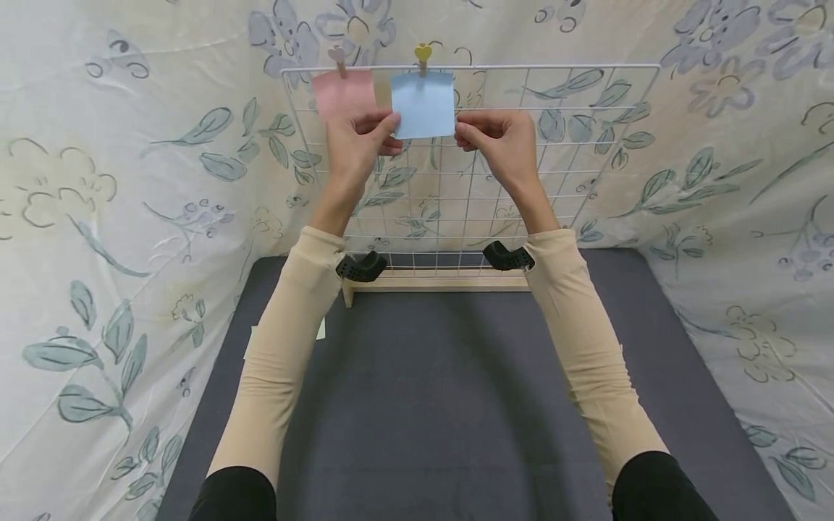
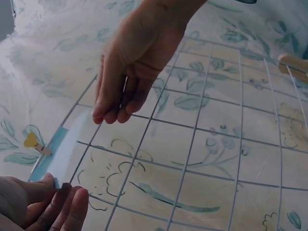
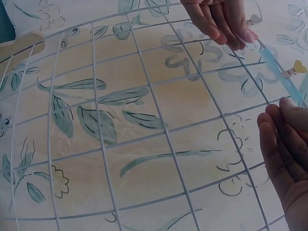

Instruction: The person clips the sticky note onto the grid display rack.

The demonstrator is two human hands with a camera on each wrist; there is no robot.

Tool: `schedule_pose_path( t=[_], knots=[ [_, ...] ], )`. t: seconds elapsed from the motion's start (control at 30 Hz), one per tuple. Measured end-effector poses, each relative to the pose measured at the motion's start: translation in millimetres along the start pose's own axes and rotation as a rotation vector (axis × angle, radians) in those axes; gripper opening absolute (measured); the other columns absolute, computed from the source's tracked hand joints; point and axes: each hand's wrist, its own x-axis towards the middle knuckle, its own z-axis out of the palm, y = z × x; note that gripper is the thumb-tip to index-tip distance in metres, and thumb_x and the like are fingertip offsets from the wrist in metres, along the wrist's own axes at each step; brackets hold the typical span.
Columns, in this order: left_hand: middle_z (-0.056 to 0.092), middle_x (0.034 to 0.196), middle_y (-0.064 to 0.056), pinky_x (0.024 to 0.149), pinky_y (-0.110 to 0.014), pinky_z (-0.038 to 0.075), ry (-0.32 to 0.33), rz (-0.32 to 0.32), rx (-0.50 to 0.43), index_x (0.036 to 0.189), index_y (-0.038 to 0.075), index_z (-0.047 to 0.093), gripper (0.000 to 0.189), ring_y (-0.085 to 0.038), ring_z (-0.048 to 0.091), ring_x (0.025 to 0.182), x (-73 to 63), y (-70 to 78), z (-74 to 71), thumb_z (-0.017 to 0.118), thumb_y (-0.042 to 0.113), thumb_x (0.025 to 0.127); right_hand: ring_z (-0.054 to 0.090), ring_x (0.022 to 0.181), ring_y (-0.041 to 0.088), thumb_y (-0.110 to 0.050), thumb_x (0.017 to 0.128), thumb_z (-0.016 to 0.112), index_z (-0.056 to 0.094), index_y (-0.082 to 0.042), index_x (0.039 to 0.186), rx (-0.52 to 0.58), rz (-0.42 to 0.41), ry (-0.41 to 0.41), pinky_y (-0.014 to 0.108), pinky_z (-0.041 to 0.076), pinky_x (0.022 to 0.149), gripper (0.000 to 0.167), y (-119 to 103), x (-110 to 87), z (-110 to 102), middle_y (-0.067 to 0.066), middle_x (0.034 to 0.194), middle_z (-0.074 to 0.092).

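A blue sticky note (image 1: 422,101) hangs on the white wire grid (image 1: 495,173), held at its top edge by a wooden clip with a yellow heart (image 1: 423,53). My left hand (image 1: 357,148) pinches the note's lower left edge between thumb and fingers. At the opposite edge, the thumb and fingertips of my right hand (image 1: 503,141) pinch the lower right side. To the left, a pink sticky note (image 1: 343,90) hangs from a clip with a pale heart (image 1: 337,53); my left hand covers its lower part. The right wrist view shows the yellow-heart clip (image 3: 299,67) edge-on.
The grid stands upright on a wooden base (image 1: 436,284) at the back of the dark grey table (image 1: 417,391). A pale paper (image 1: 321,330) lies partly hidden under my left forearm. Floral cloth (image 1: 117,239) hangs behind and along both sides.
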Motion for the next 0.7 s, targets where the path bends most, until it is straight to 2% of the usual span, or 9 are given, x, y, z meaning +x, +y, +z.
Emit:
schedule_pose_path(
  t=[0.13,0.23,0.37,0.5,0.7],
  knots=[
    [0.069,0.086,-0.015,0.069,-0.031,0.063,-0.018,-0.004,-0.004,0.105,-0.007,0.071,0.021,-0.023,0.068,0.066,-4.8,-3.6,-0.9,0.071,0.007,0.09,0.068,0.071,0.013,0.0,0.09,0.069,0.071,0.013,0.103,0.012,0.026,-0.006,0.019,0.06,0.074,0.018,2.8,-4.8,-3.0,0.009,0.083,0.073],
    [0.069,0.087,-0.02,0.07,-0.032,0.063,-0.033,0.015,-0.02,0.103,-0.008,0.071,0.021,-0.023,0.068,0.066,-9.1,-8.9,-2.4,0.07,0.009,0.091,0.068,0.072,0.012,-0.001,0.09,0.069,0.07,0.013,0.104,0.008,0.041,-0.021,0.019,0.06,0.074,0.02,4.8,-9.0,-4.6,0.005,0.082,0.072],
    [0.07,0.083,-0.016,0.07,-0.032,0.063,-0.072,0.06,-0.008,0.102,-0.01,0.07,0.021,-0.02,0.068,0.065,-15.6,-21.7,-5.9,0.068,0.009,0.093,0.068,0.073,0.012,-0.001,0.091,0.068,0.07,0.013,0.104,-0.014,0.045,-0.034,0.02,0.06,0.076,0.02,10.9,-15.7,-6.8,0.003,0.082,0.072],
    [0.071,0.081,-0.009,0.069,-0.031,0.063,-0.101,0.063,0.002,0.103,-0.012,0.07,0.021,-0.018,0.068,0.065,-22.6,-37.2,-10.6,0.067,0.006,0.093,0.069,0.075,0.012,-0.002,0.092,0.068,0.071,0.011,0.105,-0.017,0.06,-0.049,0.022,0.06,0.076,0.019,31.6,-19.9,-10.7,0.004,0.083,0.073],
    [0.071,0.082,-0.008,0.07,-0.029,0.063,-0.099,0.026,0.033,0.104,-0.01,0.07,0.019,-0.017,0.069,0.066,-34.0,-57.1,-21.1,0.066,0.005,0.094,0.069,0.075,0.01,-0.008,0.091,0.07,0.073,0.008,0.105,-0.019,0.065,-0.057,0.021,0.06,0.075,0.021,66.0,-28.4,-16.8,0.005,0.085,0.073]
  ],
)
